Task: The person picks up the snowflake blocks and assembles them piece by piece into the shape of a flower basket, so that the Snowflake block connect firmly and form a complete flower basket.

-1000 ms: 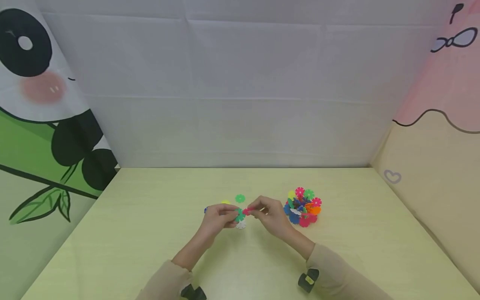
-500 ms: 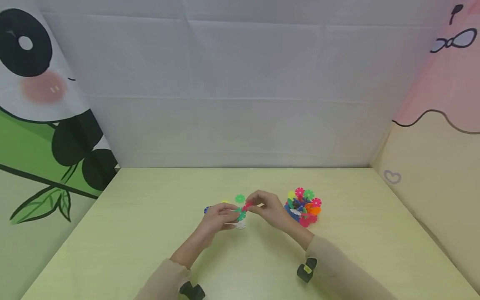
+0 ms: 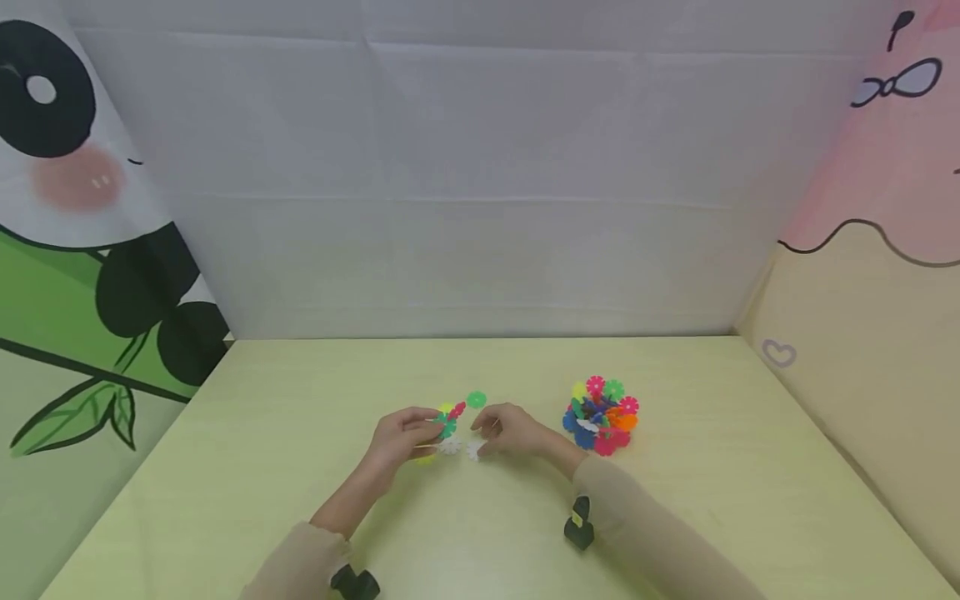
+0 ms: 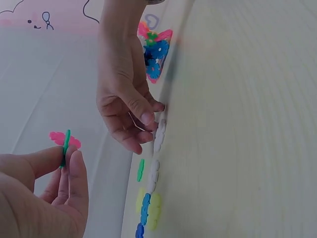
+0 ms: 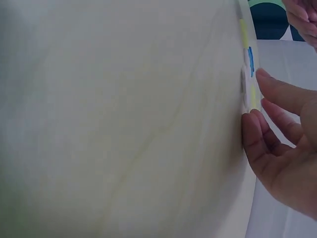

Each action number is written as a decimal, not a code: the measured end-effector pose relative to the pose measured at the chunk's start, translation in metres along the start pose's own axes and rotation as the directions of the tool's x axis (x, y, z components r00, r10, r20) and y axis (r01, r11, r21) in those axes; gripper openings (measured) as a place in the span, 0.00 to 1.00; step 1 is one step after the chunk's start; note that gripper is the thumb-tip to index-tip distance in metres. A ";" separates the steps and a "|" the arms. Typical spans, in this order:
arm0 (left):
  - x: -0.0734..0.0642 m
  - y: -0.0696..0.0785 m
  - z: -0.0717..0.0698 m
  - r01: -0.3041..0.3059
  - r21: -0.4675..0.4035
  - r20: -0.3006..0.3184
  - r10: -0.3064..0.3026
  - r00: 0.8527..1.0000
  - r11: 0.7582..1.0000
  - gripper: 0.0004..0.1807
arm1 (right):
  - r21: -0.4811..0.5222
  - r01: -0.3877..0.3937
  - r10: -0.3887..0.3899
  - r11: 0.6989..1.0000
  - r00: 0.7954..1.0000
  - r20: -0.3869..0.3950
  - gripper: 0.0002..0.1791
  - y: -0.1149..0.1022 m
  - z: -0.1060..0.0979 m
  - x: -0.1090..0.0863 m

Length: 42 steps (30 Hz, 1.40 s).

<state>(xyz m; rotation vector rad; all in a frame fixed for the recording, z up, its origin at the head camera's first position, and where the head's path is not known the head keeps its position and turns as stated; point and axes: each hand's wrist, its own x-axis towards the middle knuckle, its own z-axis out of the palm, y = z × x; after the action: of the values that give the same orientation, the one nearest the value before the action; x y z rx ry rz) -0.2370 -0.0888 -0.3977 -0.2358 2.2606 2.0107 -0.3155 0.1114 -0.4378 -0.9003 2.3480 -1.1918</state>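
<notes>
My left hand [image 3: 401, 437] pinches a green snowflake disc [image 4: 66, 144] between thumb and fingers, above the table. Pink snowflake discs [image 4: 57, 137] stick out on both sides of it, joined to the green one. My right hand [image 3: 513, 432] is low over the table with bent fingers, thumb apart from the fingertips. Its fingertips are right at a white snowflake disc [image 3: 474, 451] that lies flat. A second white disc [image 3: 450, 446] lies just left of it, close under my left hand. The left palm is hidden in the head view.
A heap of mixed-colour snowflake discs [image 3: 600, 415] lies right of my right hand. A loose green disc [image 3: 476, 400] lies behind the hands. Yellow [image 4: 155, 210] and blue discs [image 4: 145, 208] lie in the row near the white ones. A white backdrop [image 3: 480, 267] rises behind the table.
My right hand has let go of the pink disc, now joined to the green one, and come down to the white disc. My left hand has moved left with the joined discs.
</notes>
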 end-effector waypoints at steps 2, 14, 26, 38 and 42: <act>-0.001 -0.001 0.000 -0.005 0.007 -0.001 0.005 1.000 1.000 0.16 | -0.041 -0.011 0.012 0.999 1.000 0.026 0.19 0.000 0.001 0.002; -0.001 -0.007 0.006 0.002 -0.021 -0.012 -0.003 1.000 1.000 0.15 | -0.155 0.021 -0.018 0.988 1.000 0.019 0.10 -0.002 0.004 -0.001; -0.002 -0.002 0.019 -0.021 -0.074 0.011 0.021 1.000 0.997 0.15 | 0.416 0.003 0.157 0.909 0.924 -0.350 0.14 -0.040 -0.022 -0.027; -0.001 0.000 0.025 -0.027 -0.060 0.021 0.029 0.999 0.998 0.13 | 0.429 -0.034 0.177 0.902 0.938 -0.297 0.13 -0.039 -0.025 -0.026; -0.002 0.001 0.027 -0.038 -0.050 0.009 0.039 0.999 0.998 0.13 | 0.397 -0.035 0.157 0.917 0.947 -0.280 0.12 -0.040 -0.023 -0.026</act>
<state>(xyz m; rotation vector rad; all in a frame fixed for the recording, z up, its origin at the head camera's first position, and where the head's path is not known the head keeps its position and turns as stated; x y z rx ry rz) -0.2359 -0.0615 -0.3997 -0.1881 2.2284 2.0841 -0.2946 0.1245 -0.3913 -0.4831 2.2190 -1.7796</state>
